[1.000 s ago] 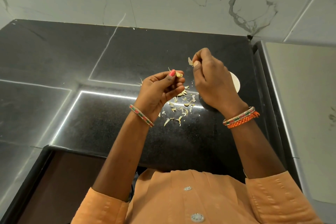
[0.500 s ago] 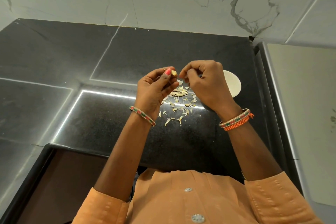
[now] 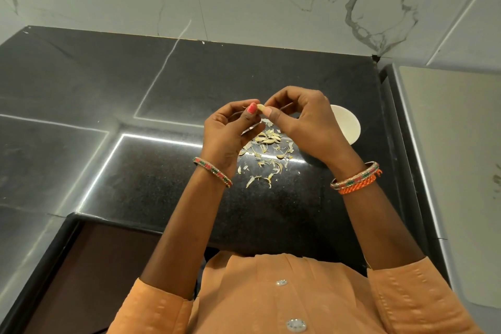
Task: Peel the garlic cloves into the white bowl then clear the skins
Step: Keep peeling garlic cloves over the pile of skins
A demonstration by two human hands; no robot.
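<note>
A small pale garlic clove (image 3: pixel 260 107) is held up above the black counter, pinched between the thumb and fingers of my left hand (image 3: pixel 230 135). My right hand (image 3: pixel 306 127) meets it from the right, its thumb and forefinger pinching the clove's end. Below the hands, several dry garlic skins (image 3: pixel 267 154) lie scattered on the counter. The white bowl (image 3: pixel 348 126) stands just right of the skins, partly hidden behind my right hand; its contents are not visible.
The black granite counter (image 3: pixel 135 84) spreads wide to the left and back, ending at a marble wall. A raised steel-edged ledge (image 3: pixel 406 144) borders it on the right. The counter's front edge (image 3: pixel 130 222) lies near my body.
My right hand came down from its raised position with a skin piece and closed in on the clove held by my left hand. Both hands now meet at the clove.
</note>
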